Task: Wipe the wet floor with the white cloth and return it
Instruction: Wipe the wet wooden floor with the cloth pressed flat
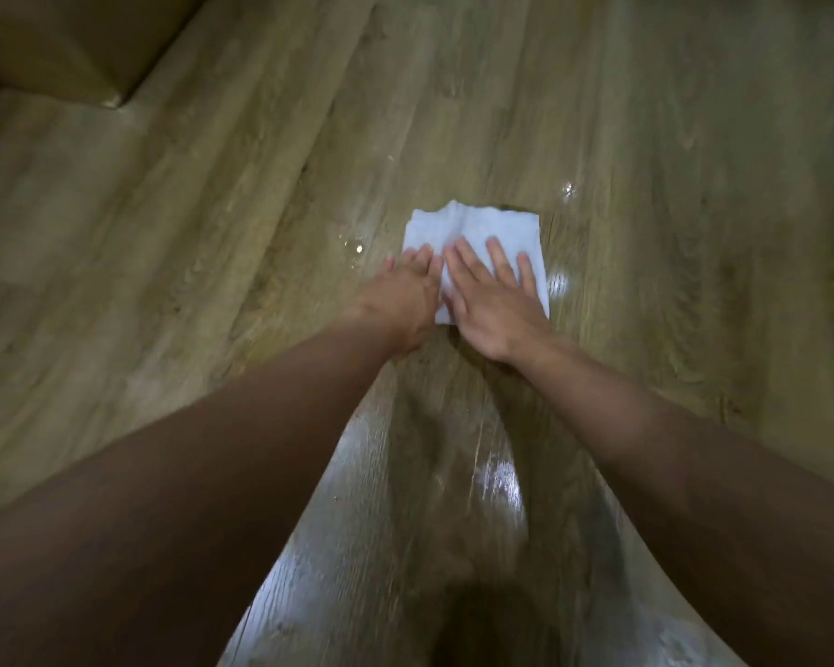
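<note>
1. The white cloth [473,233] lies flat on the wood-plank floor [213,233], just past the middle of my view. It is roughly square, with a soft crease running down its left half and a ragged far edge.
2. My right hand [494,308] rests palm-down on the near right part of the cloth. Its fingers [499,257] are straight and spread, pressing on the fabric without curling round it.
3. My left hand [400,296] sits at the cloth's near left edge, close beside the right hand. Its fingers [422,259] reach flat onto the fabric, loose and not clenched. This hand is a little blurred, so I cannot tell where the thumb lies.
4. Both bare forearms stretch out from the bottom corners of the view and draw together at the cloth.
5. A small cluster of water drops [353,245] glints on the floor just left of the cloth. A second bright drop [569,189] sits beyond the cloth's far right corner, apart from it.
6. A shiny patch [499,479] shows on the boards between my forearms, on the near side of the cloth. A smaller gleam lies just right of my right hand.
7. A brown cardboard box [59,45] stands in the far left corner of the view, well apart from the cloth.
8. A dark shadow falls on the floor at the bottom centre.
</note>
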The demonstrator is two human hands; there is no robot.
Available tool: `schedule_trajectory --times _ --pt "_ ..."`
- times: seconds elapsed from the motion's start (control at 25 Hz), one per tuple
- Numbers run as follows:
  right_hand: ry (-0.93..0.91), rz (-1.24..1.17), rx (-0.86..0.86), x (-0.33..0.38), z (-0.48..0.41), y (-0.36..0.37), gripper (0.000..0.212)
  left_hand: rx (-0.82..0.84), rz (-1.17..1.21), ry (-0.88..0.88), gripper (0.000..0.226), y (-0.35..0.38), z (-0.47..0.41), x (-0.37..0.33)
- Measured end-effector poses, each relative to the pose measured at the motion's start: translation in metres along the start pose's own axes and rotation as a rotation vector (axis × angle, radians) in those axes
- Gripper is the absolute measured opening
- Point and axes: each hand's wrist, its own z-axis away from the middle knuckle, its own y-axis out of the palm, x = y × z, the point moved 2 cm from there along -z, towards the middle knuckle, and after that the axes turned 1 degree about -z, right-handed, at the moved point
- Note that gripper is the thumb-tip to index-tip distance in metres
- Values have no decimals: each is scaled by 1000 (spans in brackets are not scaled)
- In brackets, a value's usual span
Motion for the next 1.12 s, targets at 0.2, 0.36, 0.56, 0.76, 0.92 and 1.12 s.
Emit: schedule_trajectory --times 0.2,0.36,0.56,0.76,0.92,1.12 --pt "-95 124 -111 15 97 33 60 -116 92 108 61 47 82 -24" --pt "-49 123 -87 13 69 27 56 -132 112 59 57 46 74 -24" --pt "-21 35 29 7 0 -2 55 10 19 -46 60 -1 14 -2" --pt "-39 104 -155 21 79 29 59 -75 32 67 59 31 61 -20" --pt "-40 134 -200 19 71 29 54 -88 -25 86 55 45 78 -20" --pt "-56 60 -65 10 8 10 53 27 125 10 60 6 36 2"
